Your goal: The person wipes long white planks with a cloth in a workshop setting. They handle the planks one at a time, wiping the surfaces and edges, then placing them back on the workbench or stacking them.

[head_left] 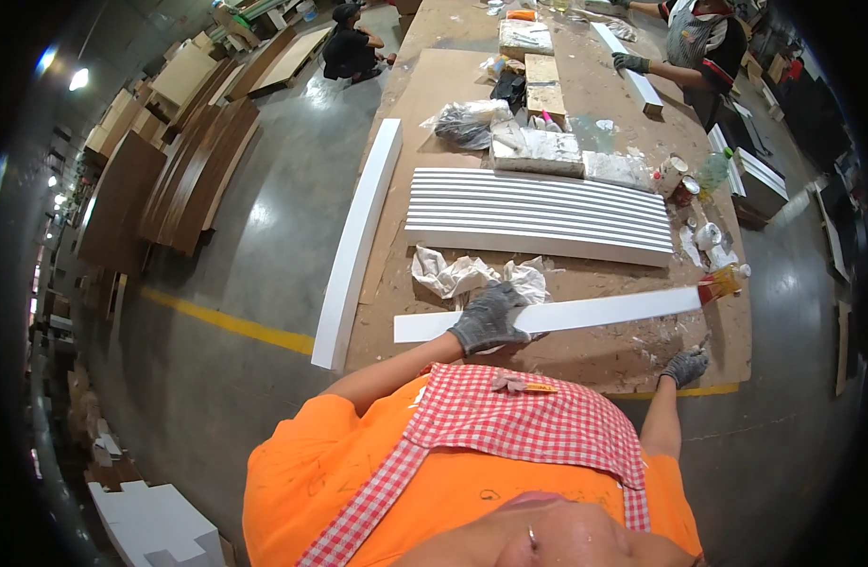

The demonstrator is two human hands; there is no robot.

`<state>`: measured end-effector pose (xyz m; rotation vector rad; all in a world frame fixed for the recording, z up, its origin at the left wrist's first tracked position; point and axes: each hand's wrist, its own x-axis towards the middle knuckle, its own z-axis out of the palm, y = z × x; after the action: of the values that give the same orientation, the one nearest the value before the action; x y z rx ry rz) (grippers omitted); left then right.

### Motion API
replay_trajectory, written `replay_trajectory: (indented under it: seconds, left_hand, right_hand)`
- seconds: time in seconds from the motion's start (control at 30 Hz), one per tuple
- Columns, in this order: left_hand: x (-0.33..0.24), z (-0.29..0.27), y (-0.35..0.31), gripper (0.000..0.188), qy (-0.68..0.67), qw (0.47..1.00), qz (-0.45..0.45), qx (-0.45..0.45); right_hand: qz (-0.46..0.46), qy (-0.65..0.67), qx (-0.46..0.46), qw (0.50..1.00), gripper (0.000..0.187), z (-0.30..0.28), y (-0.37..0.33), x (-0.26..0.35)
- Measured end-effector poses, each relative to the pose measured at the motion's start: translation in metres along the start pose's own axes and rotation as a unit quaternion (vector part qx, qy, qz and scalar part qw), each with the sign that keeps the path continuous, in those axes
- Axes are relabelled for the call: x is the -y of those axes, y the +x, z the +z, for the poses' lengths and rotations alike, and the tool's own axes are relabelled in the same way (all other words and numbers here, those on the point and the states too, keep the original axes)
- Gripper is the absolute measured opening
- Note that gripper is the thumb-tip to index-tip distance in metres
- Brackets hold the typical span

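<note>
My left hand point(490, 318), in a grey glove, is wrapped round a long white strip point(613, 311) lying across the near part of the table. My right hand point(687, 366), also gloved, is at the table's near right edge, apart from the strip. Its fingers are drawn together; a small thing at their tips is too small to name. Crumpled off-white cloth point(453, 274) lies just beyond my left hand. Past it sits a row of several white strips point(538, 248) set side by side. An amber and red container point(722, 283) is at the strip's right end.
A long white board point(358, 246) runs along the table's left edge. White-smeared blocks point(536, 151), a plastic bag point(467, 125), cans point(684, 192) and a green bottle point(713, 170) stand farther back. A co-worker's gloved hand point(630, 62) touches another white piece point(642, 90). Another person point(351, 45) crouches at far left.
</note>
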<state>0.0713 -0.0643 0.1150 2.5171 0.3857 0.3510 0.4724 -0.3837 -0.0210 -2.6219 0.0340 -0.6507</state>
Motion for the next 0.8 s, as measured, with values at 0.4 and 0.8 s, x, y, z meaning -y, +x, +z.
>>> replay_trajectory:
  seconds: [0.4,0.8]
  left_hand:
    - [0.024,-0.074,-0.101,0.070,-0.066,0.930,-0.304,-0.197]
    - [0.150,-0.194,-0.150,0.061,0.159,0.810,-0.449,-0.342]
  right_hand:
    - [-0.016,-0.088,0.015,0.996,0.028,0.027,0.014,-0.033]
    - [-0.023,-0.020,-0.021,0.999,0.035,0.024,0.010,-0.030]
